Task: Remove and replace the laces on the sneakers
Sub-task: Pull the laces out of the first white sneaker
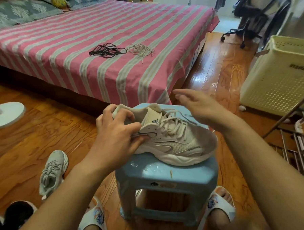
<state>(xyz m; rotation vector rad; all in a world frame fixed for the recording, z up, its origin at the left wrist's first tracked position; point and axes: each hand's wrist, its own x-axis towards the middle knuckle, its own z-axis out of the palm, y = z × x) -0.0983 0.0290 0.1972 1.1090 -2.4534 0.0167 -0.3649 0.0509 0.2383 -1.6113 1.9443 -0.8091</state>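
- Currently, the sneaker sat on the blue stool, toe to the right, its lace threaded but loose.
- Left hand gripped the heel collar, fingers curled around it; right hand hovered above the lace, fingers spread, holding nothing.
- Black laces and pale laces lay on the bed; second sneaker on the floor.
- Risk (judgement): a hard pull could drag the sneaker off the small stool if the left grip slackens.

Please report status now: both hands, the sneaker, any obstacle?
Left hand grips sneaker heel on stool. Right hand open, above laces. Still laced. Nothing blocking.
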